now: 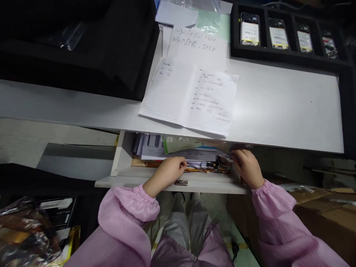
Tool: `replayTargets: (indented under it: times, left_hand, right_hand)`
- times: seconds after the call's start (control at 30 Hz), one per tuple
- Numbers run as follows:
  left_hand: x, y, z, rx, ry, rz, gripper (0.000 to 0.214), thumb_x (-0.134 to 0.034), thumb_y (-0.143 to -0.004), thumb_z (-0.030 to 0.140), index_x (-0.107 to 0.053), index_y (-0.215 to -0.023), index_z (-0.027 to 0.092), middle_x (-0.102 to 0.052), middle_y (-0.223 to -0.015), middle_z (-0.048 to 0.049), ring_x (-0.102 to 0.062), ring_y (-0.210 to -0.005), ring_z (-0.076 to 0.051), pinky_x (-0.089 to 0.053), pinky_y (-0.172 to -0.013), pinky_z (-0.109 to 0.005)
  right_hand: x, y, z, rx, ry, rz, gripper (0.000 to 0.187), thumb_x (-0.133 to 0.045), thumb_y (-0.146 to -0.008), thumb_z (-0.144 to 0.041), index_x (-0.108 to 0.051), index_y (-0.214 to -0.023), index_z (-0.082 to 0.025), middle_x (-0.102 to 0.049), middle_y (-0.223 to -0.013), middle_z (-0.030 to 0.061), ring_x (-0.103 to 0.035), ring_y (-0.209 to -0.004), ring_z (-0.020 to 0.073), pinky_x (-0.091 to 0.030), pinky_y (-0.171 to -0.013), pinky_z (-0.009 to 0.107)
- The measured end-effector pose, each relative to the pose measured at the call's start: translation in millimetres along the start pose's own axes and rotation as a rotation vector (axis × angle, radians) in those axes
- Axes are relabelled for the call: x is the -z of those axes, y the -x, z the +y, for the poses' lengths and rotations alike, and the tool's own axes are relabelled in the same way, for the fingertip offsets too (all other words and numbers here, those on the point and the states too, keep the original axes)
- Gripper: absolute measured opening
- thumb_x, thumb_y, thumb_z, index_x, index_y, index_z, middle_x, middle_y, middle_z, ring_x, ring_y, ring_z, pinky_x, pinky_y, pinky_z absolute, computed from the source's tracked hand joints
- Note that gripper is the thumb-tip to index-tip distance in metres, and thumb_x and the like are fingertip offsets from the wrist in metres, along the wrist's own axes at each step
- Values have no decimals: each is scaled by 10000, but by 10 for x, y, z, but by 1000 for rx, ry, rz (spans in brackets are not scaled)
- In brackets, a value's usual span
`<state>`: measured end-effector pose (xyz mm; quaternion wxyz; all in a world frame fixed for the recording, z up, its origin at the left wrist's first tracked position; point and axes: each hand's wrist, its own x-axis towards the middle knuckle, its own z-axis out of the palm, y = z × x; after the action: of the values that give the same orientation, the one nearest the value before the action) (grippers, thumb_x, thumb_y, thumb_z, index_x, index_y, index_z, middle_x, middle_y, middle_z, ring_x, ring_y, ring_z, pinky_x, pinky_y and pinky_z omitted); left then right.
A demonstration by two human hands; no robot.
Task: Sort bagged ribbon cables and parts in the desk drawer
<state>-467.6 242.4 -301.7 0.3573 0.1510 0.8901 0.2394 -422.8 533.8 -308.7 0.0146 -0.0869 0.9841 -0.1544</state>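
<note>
A white desk drawer [167, 182] stands pulled out under the desktop. It holds stacked papers, plastic bags [189, 144] and small items. My left hand [167, 172] reaches into the drawer's middle with fingers curled over a stack of papers and a binder clip [207, 164]. My right hand [247, 167] is at the drawer's right end, fingers closed on a plastic-wrapped bundle [225, 154]. Both arms wear pink sleeves. What lies under the hands is hidden.
An open notebook [191, 98] with handwriting lies on the white desk [283, 107], loose notes [198, 46] behind it. A black foam tray [286, 35] with phones sits back right. Black equipment [83, 40] fills the back left. Cardboard boxes [319, 215] stand right, clutter lower left.
</note>
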Motion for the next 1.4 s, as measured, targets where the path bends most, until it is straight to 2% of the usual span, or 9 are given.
replayTargets:
  times: [0.17, 0.3, 0.4, 0.57, 0.83, 0.97, 1.1, 1.27, 1.4]
  left_hand:
    - [141, 70, 6, 45, 30, 38, 236, -488, -840, 163, -703, -937, 181, -747, -973, -47, -678, -863, -202, -485, -743, -251]
    - [139, 102, -42, 93, -6, 36, 253, -501, -855, 180, -704, -1006, 165, -747, -997, -73, -677, -909, -223, -485, -803, -281]
    - [88, 122, -118, 123, -56, -12, 244, -506, -864, 204, -737, -923, 151, -753, -967, -119, -683, -913, -271, -486, -819, -339]
    - [-37, 140, -243, 127, -81, -43, 264, -509, -868, 219, -733, -990, 150, -738, -1042, -151, -674, -983, -303, -482, -869, -387]
    - [-125, 142, -320, 78, 39, 43, 336, -495, -884, 243, -659, -1151, 123, -684, -1191, -133, -619, -1111, -268, -442, -975, -341]
    - [-107, 145, -314, 88, 93, 65, 308, -496, -877, 245, -686, -1092, 135, -700, -1148, -148, -631, -1078, -297, -453, -945, -377]
    - [-68, 161, -295, 122, 168, 80, 267, -515, -856, 250, -719, -995, 148, -714, -1107, -153, -636, -1052, -313, -446, -929, -395]
    - [-12, 225, -254, 208, 345, 140, 123, -583, -774, 204, -695, -731, 180, -731, -939, -144, -631, -994, -348, -394, -958, -455]
    - [-5, 273, -208, 312, 630, 223, 46, -651, -687, 163, -637, -687, 207, -702, -899, -107, -584, -1079, -352, -322, -1039, -466]
  right_hand:
    - [-15, 51, -91, 70, 102, 3, 357, -397, -915, -130, -546, -1239, -132, -627, -1115, 169, -557, -1012, 309, -443, -874, 459]
    - [-5, 40, -261, 392, 203, -82, 424, -349, -926, -63, -486, -1317, -153, -547, -1324, 147, -440, -1242, 282, -295, -1055, 478]
    - [-32, -49, -415, 576, 180, -282, 304, -387, -947, -103, -601, -1155, -161, -639, -1191, 114, -507, -1151, 256, -317, -1026, 433]
    - [-157, -169, -654, 483, 217, -469, 179, -508, -918, -160, -647, -807, -181, -689, -796, 64, -600, -773, 217, -393, -712, 348]
    - [-276, -167, -510, 228, 324, -422, 162, -609, -816, -181, -605, -961, -109, -686, -738, 120, -615, -644, 252, -320, -566, 329]
    - [-129, -147, -324, 256, 284, -434, 155, -531, -821, -100, -610, -924, -184, -686, -793, 58, -617, -722, 219, -361, -623, 304]
    - [33, -68, -166, 208, 276, -373, 258, -443, -875, -97, -602, -1073, -143, -681, -941, 117, -609, -813, 251, -412, -702, 336]
    - [34, 47, -70, 450, 67, -330, 566, -330, -856, 24, -381, -1391, -155, -525, -1375, 110, -447, -1252, 244, -363, -982, 396]
    - [-56, 34, -135, 541, 34, -462, 517, -345, -868, 0, -457, -1347, -160, -560, -1341, 96, -479, -1214, 240, -348, -992, 404]
